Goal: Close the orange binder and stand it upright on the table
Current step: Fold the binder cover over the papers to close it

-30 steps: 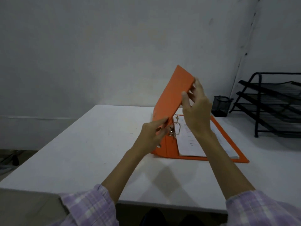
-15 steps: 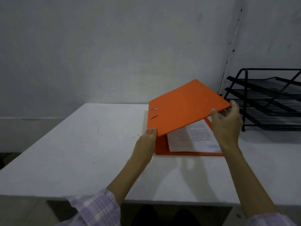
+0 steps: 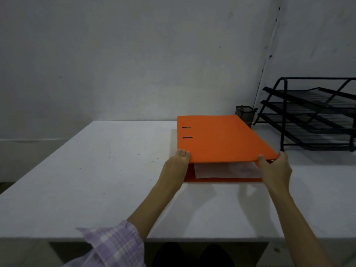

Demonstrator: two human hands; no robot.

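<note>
Head view shows the orange binder (image 3: 223,139) lying flat toward the right side of the white table (image 3: 96,180), its cover nearly down with a narrow gap at the near edge where white papers (image 3: 225,171) show. The left hand (image 3: 176,166) rests against the spine corner, fingers together, probably to steady it, while the right hand (image 3: 274,168) pinches the cover's free corner, thumb on top, likely to ease it shut. A black tray rack (image 3: 316,116) and a mesh pen cup (image 3: 245,114) stand behind, near the wall.
</note>
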